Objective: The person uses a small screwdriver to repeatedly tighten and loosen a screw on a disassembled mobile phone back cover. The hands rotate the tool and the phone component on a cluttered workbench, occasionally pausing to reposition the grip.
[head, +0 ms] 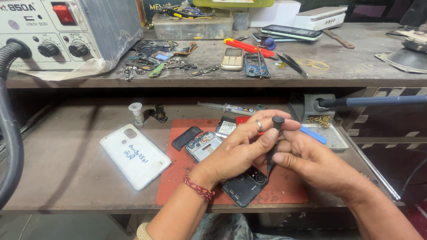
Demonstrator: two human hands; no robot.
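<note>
Head view: we are working on opened phone (209, 146) lying on red mat (284, 186), dark back section nearest us. Left hand (242, 149) is curling over phone, thumb and forefinger pinching cap of black screwdriver (272, 146). Right hand (311, 162) is gripping its shaft. Step, we are judging: driving a screw. Next move is calling for tip seated squarely, phone held steady.

White back cover (135, 155) is lying left of mat.
</note>
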